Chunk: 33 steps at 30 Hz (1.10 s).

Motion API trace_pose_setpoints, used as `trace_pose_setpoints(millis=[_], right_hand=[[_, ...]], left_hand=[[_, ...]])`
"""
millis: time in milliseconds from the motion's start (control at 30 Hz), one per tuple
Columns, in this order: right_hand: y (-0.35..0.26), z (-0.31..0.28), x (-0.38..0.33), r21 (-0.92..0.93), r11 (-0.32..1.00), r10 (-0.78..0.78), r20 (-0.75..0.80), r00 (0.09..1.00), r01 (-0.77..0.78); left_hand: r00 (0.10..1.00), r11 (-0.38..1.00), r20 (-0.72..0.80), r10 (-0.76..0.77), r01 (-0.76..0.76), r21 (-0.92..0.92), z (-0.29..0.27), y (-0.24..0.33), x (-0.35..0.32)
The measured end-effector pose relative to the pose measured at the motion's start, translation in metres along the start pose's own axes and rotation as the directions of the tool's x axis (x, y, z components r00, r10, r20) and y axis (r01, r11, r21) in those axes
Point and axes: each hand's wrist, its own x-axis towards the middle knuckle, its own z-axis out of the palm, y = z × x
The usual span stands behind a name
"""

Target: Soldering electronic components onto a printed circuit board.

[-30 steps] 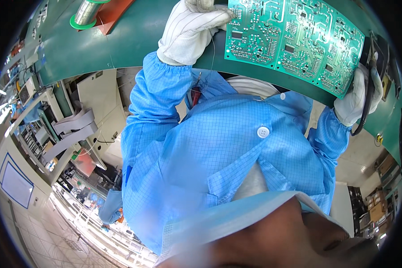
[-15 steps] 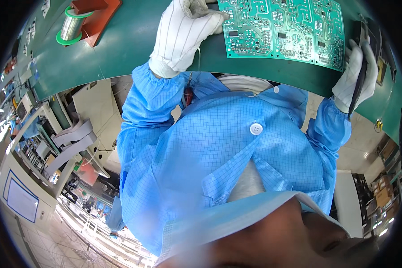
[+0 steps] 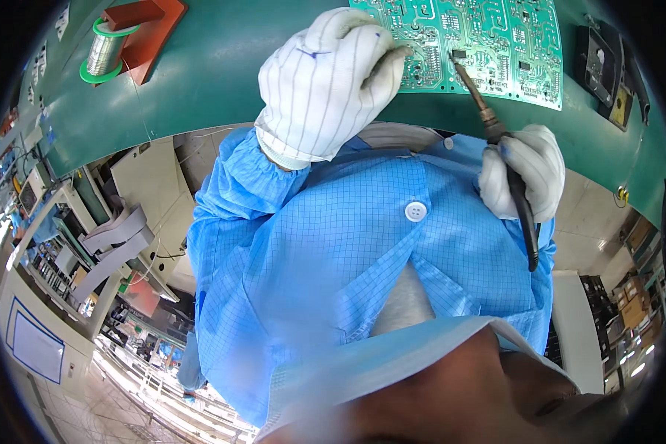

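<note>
Both of my hands wear white gloves with thin stripes. My right hand (image 3: 529, 174) is wrapped round a soldering iron (image 3: 493, 126), its black cord trailing down past the wrist. The iron's dark tip reaches over the lower middle of a green circuit board (image 3: 488, 44), close to a small black chip; whether it touches is unclear. My left hand (image 3: 325, 85) is closed in a pinch at the board's lower left edge. Something thin and brownish may show at its fingertips, but I cannot make out what is held.
A spool of solder wire (image 3: 107, 50) with green rims sits on a red-brown stand (image 3: 159, 37) at the left of the green bench mat (image 3: 207, 66). A black holder (image 3: 599, 66) stands to the right of the board. The bench edge curves in front of my body.
My right hand has brought the soldering iron from the right side in over the board. My left hand has moved right and nearer, over the board's corner. The view has shifted slightly.
</note>
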Motion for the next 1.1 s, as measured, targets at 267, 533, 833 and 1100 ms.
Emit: trace_pose_setpoints(millis=[267,533,833,1100], right_hand=[[-0.003,0.009,-0.003,-0.093,0.996,-0.010,-0.013,1.000,0.009],[-0.002,0.012,-0.010,-0.118,0.993,-0.023,-0.054,0.998,0.016],[-0.003,0.017,-0.011,-0.134,0.991,-0.018,-0.058,0.998,0.010],[-0.007,0.018,-0.006,-0.197,0.980,0.001,-0.047,0.999,-0.010]], left_hand=[[1.000,0.994,-0.002,-0.019,0.019,-0.107,0.022,-0.003,-0.005],[0.997,0.979,-0.065,-0.038,0.024,-0.202,0.010,0.004,-0.006],[0.720,0.908,-0.688,0.092,-0.344,-0.239,0.086,-0.019,-0.014],[0.861,0.930,-0.508,0.021,-0.203,-0.306,0.055,-0.008,-0.014]])
